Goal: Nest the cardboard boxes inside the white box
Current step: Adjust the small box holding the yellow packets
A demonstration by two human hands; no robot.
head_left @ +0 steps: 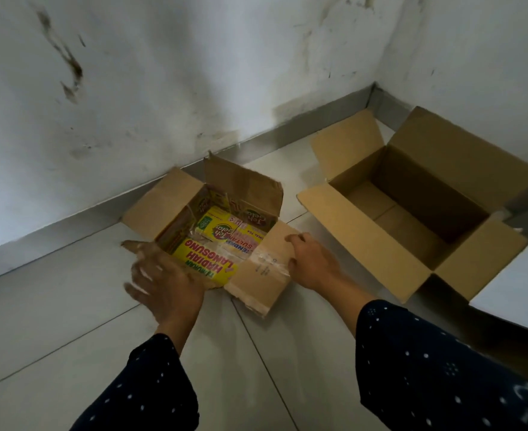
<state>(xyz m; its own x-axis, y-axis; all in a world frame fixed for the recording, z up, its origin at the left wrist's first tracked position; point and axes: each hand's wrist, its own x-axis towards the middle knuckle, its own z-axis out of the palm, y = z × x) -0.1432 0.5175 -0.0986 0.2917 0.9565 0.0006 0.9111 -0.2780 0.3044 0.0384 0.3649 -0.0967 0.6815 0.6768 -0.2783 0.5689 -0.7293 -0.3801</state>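
A small open cardboard box (266,269) sits on the tiled floor by the wall, with colourful printed cardboard (206,262) folded inside it. My right hand (314,262) grips its right flap near the taped edge. My left hand (166,284), blurred and with fingers spread, lies over the box's near-left corner; whether it grips the flap is unclear. A larger empty brown cardboard box (365,231) stands open to the right, in the corner. A white surface (517,284), likely part of the white box, shows at the right edge.
White stained walls (163,88) meet in a corner behind the boxes, with a grey skirting (70,225) along the floor. Pale floor tiles (54,337) spread out in front of me.
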